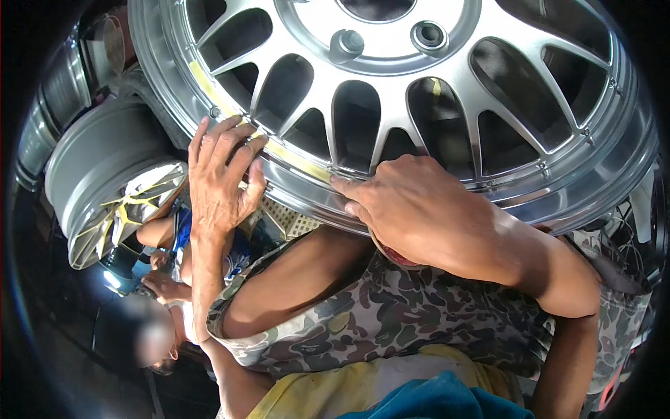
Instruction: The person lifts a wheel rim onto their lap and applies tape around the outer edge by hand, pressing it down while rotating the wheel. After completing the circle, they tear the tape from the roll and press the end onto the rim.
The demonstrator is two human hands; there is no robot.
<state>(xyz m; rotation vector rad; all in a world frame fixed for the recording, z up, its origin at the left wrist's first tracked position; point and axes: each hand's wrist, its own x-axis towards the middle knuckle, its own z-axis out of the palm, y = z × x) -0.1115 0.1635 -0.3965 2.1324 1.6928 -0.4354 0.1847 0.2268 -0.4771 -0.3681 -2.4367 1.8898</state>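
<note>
A silver multi-spoke car wheel rim (447,91) fills the top of the head view, tilted above my lap. A strip of yellow masking tape (300,162) runs along the inner edge of its polished lip. My left hand (227,171) lies with fingers stretched over the strip, fingertips touching the tape and lip. My right hand (412,206) is curled, its index fingertip on the tape's right end. Beneath that palm shows part of a round reddish-centred tape roll (401,258), mostly hidden by the hand.
Another wheel rim (112,160) with yellow tape on its spokes stands at left, near another person (164,286) holding a lit lamp (112,279). More rims (59,105) stand behind it. My camouflage shorts (419,307) are below the wheel.
</note>
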